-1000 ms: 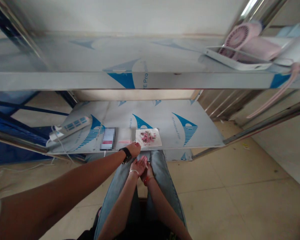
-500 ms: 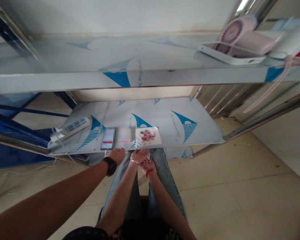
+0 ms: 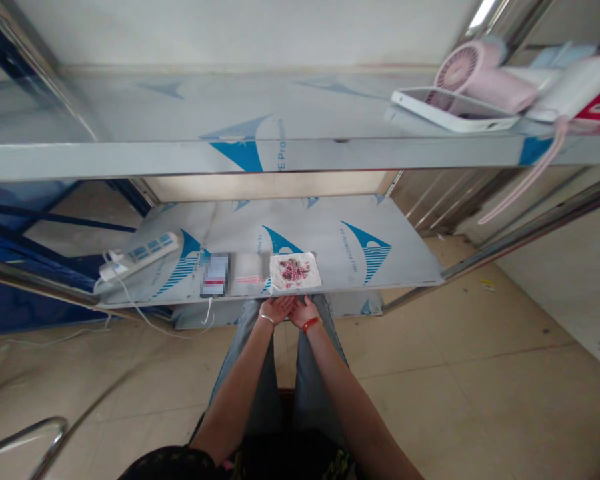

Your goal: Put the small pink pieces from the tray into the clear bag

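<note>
My left hand (image 3: 278, 309) lies palm up over my lap, its fingers stretched out and nothing in it. Beside it my right hand (image 3: 303, 312), also palm up and open, meets it at the fingertips. Just beyond both hands, at the front edge of the lower shelf, is a white tray (image 3: 276, 283) with a pile of red and pink beads (image 3: 296, 271) in it. To its left lies a clear plastic sheet or box (image 3: 250, 264) with pink strands (image 3: 250, 279). Left of that is a phone (image 3: 215, 275) with a blurred screen and a white cable.
A white power strip (image 3: 141, 256) sits on the film-covered lower shelf (image 3: 325, 233) at left. On the upper shelf (image 3: 145, 123), a pink handheld fan (image 3: 500, 87) and a white tray-like frame (image 3: 425, 111) stand at right. A metal tube (image 3: 55, 427) curves at lower left.
Another person's arm with a dark watch, near the phone before, has gone from view. My hands have drawn level side by side, the right one moving up. The view has shifted slightly.
</note>
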Demonstrator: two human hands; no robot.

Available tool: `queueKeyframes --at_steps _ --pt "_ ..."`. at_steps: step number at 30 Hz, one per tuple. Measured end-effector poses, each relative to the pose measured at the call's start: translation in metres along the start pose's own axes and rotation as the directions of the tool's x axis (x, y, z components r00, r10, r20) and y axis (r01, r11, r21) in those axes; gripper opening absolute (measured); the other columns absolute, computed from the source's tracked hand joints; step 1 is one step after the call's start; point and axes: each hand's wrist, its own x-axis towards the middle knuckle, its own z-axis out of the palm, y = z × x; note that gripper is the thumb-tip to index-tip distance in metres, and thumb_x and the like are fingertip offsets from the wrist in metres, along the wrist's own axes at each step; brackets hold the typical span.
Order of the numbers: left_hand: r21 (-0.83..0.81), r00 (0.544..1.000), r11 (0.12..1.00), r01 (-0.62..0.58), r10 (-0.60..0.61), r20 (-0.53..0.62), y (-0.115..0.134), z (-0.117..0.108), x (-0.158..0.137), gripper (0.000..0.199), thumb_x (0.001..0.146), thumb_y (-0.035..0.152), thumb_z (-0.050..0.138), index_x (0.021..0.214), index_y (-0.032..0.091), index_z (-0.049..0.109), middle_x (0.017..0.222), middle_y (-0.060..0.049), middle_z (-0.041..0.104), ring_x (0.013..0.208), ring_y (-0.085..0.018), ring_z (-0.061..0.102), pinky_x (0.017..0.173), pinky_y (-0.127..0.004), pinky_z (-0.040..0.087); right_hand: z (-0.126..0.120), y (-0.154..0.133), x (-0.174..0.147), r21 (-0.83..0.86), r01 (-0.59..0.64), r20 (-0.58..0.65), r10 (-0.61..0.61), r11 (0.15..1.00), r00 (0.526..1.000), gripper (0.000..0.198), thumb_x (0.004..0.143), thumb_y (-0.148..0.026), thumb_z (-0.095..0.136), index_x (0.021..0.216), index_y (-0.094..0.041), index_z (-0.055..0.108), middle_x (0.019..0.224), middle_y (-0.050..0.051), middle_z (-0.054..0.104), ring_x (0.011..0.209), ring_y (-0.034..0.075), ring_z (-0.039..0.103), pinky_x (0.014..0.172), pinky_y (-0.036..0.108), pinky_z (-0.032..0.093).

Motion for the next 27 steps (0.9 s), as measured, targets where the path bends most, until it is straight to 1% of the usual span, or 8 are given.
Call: queueKeyframes --at_steps 5,8,10,14,17,19,23,27 --pt "0.135 0.991 0.982 0.134 -0.132 -0.022 0.000 -0.021 -0.022 0.029 0.093 0.027 0.036 0.091 0.012 0.060 0.099 -0.014 0.069 0.094 -0.024 0.067 0.084 -0.038 0.051 -0.007 0.000 -0.027 0.132 -0.294 0.121 0.279 0.947 0.953 0.037 0.093 -0.040 0.036 0.083 -0.017 0.063 0.076 0.008 0.068 0.074 0.019 0.066 0.076 0.037 0.051" --pt "0.325 0.995 0.946 0.021 0.011 -0.094 0.001 -0.033 -0.030 0.020 0.090 0.024 0.043 0.092 0.013 0.060 0.091 -0.013 0.070 0.085 -0.024 0.067 0.078 -0.037 0.052 -0.007 -0.006 -0.039 0.125 -0.336 0.119 0.322 0.934 0.939 0.032 0.092 -0.039 0.040 0.090 -0.018 0.064 0.085 0.009 0.070 0.079 0.020 0.067 0.072 0.036 0.051" --pt "0.442 0.964 0.888 -0.128 0.216 -0.155 0.002 -0.042 -0.036 0.016 0.086 0.023 0.047 0.092 0.016 0.060 0.092 -0.011 0.069 0.089 -0.025 0.066 0.082 -0.038 0.051 -0.007 -0.009 -0.044 0.127 -0.324 0.108 0.312 0.937 0.944 0.031 0.091 -0.039 0.041 0.092 -0.019 0.064 0.091 0.010 0.070 0.083 0.021 0.068 0.072 0.036 0.051" --pt "0.756 0.804 0.513 -0.406 0.594 0.029 -0.002 -0.058 -0.058 0.019 0.074 0.016 0.057 0.091 0.019 0.066 0.111 -0.012 0.065 0.114 -0.029 0.056 0.104 -0.043 0.039 -0.011 -0.009 -0.052 0.111 -0.058 -0.071 0.066 0.992 0.995 0.020 0.082 -0.032 0.055 0.094 -0.020 0.065 0.094 0.009 0.070 0.088 0.021 0.067 0.079 0.036 0.051" --pt "0.856 0.770 0.231 -0.463 0.583 0.259 -0.013 -0.062 -0.077 0.032 0.070 0.010 0.058 0.099 0.020 0.067 0.136 -0.012 0.052 0.131 -0.031 0.041 0.115 -0.045 0.025 -0.017 -0.006 -0.059 0.007 0.191 -0.232 -0.184 0.982 0.955 0.017 0.072 -0.028 0.064 0.088 -0.020 0.066 0.093 0.008 0.069 0.090 0.022 0.065 0.088 0.040 0.048" --pt "0.895 0.771 0.085 -0.437 0.548 0.324 -0.020 -0.059 -0.086 0.036 0.070 0.008 0.058 0.102 0.019 0.067 0.140 -0.013 0.048 0.136 -0.032 0.034 0.117 -0.048 0.018 -0.021 -0.005 -0.066 -0.137 0.283 -0.257 -0.310 0.949 0.915 0.017 0.069 -0.028 0.066 0.083 -0.020 0.067 0.092 0.008 0.069 0.092 0.025 0.064 0.093 0.044 0.045" --pt "0.939 0.754 -0.072 -0.336 0.577 0.313 -0.025 -0.049 -0.095 0.041 0.072 0.009 0.056 0.111 0.018 0.065 0.146 -0.014 0.041 0.139 -0.032 0.030 0.116 -0.049 0.016 -0.027 -0.009 -0.082 -0.487 0.354 -0.173 -0.485 0.799 0.857 0.015 0.064 -0.021 0.065 0.079 -0.021 0.068 0.101 0.010 0.066 0.105 0.028 0.057 0.103 0.048 0.037" --pt "0.959 0.746 -0.218 -0.179 0.606 0.277 -0.024 -0.044 -0.104 0.052 0.078 0.017 0.056 0.130 0.016 0.054 0.152 -0.015 0.030 0.141 -0.031 0.027 0.114 -0.048 0.020 -0.029 -0.012 -0.101 -0.762 0.360 -0.027 -0.581 0.538 0.813 0.024 0.065 -0.013 0.058 0.086 -0.019 0.068 0.129 0.012 0.055 0.127 0.028 0.043 0.111 0.045 0.028"
